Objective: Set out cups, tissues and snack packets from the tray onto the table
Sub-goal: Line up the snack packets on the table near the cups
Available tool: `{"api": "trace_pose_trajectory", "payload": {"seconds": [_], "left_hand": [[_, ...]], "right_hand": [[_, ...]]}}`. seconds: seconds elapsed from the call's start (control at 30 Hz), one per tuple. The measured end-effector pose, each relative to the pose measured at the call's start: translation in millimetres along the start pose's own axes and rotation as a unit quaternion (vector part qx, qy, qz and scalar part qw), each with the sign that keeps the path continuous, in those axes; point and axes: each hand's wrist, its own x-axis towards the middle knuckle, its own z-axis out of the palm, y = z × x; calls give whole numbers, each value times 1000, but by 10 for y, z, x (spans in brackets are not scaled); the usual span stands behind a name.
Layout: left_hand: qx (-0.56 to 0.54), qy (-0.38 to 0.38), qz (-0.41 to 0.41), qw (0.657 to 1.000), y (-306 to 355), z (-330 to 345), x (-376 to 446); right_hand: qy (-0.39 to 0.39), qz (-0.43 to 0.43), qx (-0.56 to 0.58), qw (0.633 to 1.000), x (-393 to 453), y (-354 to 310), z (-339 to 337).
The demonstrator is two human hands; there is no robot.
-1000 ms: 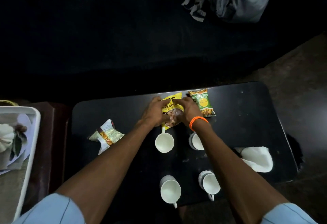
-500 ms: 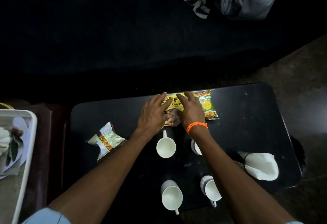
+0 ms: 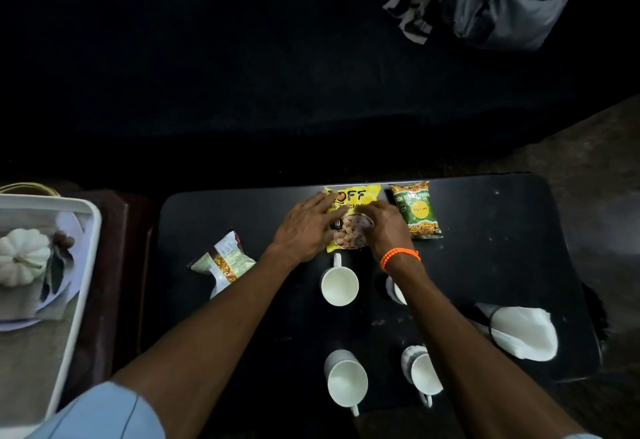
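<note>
Since a second ago you have pushed the yellow packet (image 3: 349, 203) flat to the table's (image 3: 502, 265) upper edge, beside the green packet (image 3: 417, 211). Your left hand (image 3: 304, 230) lies flat on it; your right hand (image 3: 384, 227) presses its edge, fingers bent. The tray (image 3: 88, 265), at left, keeps only a pumpkin ornament (image 3: 22, 256).

A glossy printed plastic film is seen on the yellow packet (image 3: 351, 201) under both hands, and on the green packet (image 3: 417, 211) just beyond the right hand (image 3: 382, 230). The table (image 3: 491, 248) beneath is smooth, dark and faintly sheened (speckled with pale marks). The cups (image 3: 339, 288) nearer than the hands appear glazed white ceramic. Soft matt paper is suggested by the tissues (image 3: 523, 333).
</note>
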Motion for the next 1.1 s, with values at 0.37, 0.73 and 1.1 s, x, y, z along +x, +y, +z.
{"api": "trace_pose_trajectory", "payload": {"seconds": [0.37, 0.73, 1.1], "left_hand": [[-224, 369, -466, 772, -356, -63, -1395], [-693, 229, -414, 544, -536, 165, -1639], [-679, 250, -377, 578, -345, -149, -1066]], "right_hand": [[-150, 44, 193, 969, -164, -1190, 285], [-217, 227, 413, 855, -391, -1617, 947], [87, -226, -116, 963, -330, -1507, 512]]}}
